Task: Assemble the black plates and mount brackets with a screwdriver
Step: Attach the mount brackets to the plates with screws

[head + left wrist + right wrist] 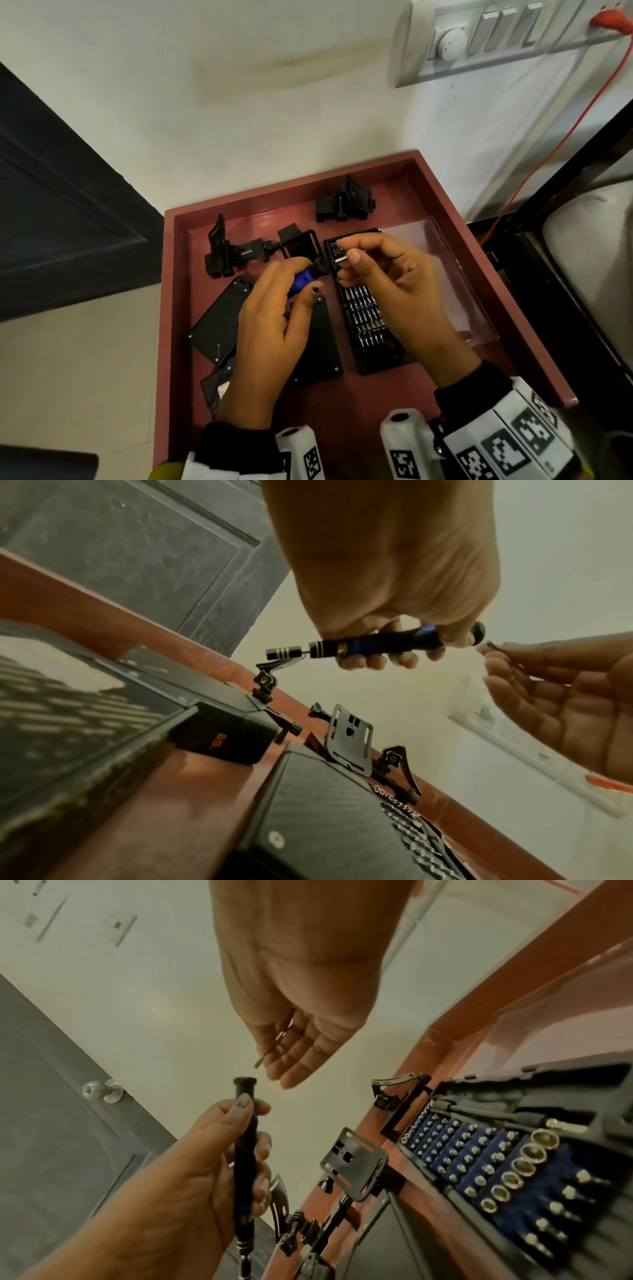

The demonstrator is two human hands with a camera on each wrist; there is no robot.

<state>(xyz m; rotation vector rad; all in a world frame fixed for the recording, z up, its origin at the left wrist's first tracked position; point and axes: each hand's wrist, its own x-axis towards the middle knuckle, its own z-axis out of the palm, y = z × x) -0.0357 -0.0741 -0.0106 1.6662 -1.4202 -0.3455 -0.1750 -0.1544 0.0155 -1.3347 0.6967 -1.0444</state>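
A: Why is the left hand (pixel 270 329) gripping the screwdriver (pixel 369 645) above the black plates (pixel 317 342) lying in the tray (pixel 513 308)?

B: It is keeping the socket free, apparently for a bit.

A: And the right hand (pixel 387 274)?

B: It is pinching a thin bit (pixel 270 1050) over the bit case (pixel 366 308); the mount brackets (pixel 239 253) are waiting far left.

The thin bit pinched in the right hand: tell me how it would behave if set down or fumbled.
The bit looks like a slim, stiff metal rod, so it would probably roll on the tray. It seems light and smooth; the right hand holds it only by a fingertip pinch, so it could slip easily.
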